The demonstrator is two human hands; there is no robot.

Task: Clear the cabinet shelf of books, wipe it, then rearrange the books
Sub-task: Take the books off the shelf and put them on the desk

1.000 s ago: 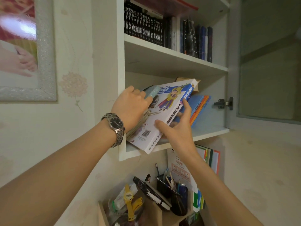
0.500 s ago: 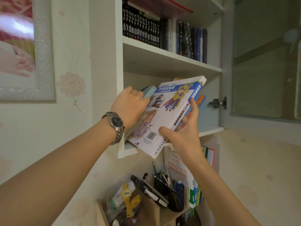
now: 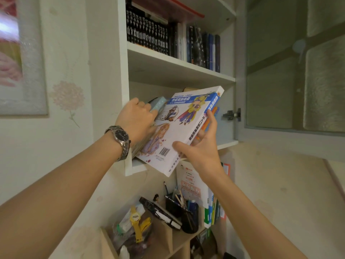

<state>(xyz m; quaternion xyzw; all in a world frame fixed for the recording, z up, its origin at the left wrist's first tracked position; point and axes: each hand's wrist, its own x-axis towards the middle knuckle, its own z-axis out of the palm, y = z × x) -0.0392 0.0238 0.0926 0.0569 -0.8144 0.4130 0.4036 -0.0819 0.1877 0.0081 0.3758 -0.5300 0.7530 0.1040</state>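
— What's in the cabinet [image 3: 123, 71]?

— The upper shelf [image 3: 179, 62] carries a row of dark upright books [image 3: 149, 37]. The lower shelf [image 3: 225, 142] has a leaning stack, with a white illustrated book [image 3: 179, 131] foremost.

— How does that book lie?

— Tilted, long axis from lower left up to upper right, bottom corner hanging past the shelf edge, spine facing right.

— And the hands?

— Left hand [image 3: 138, 121] curls over the stack's top edge; right hand [image 3: 200, 150] clasps the book's spine, thumb across the cover.

— Below?

— A pen cup [image 3: 188, 217] holds pens.
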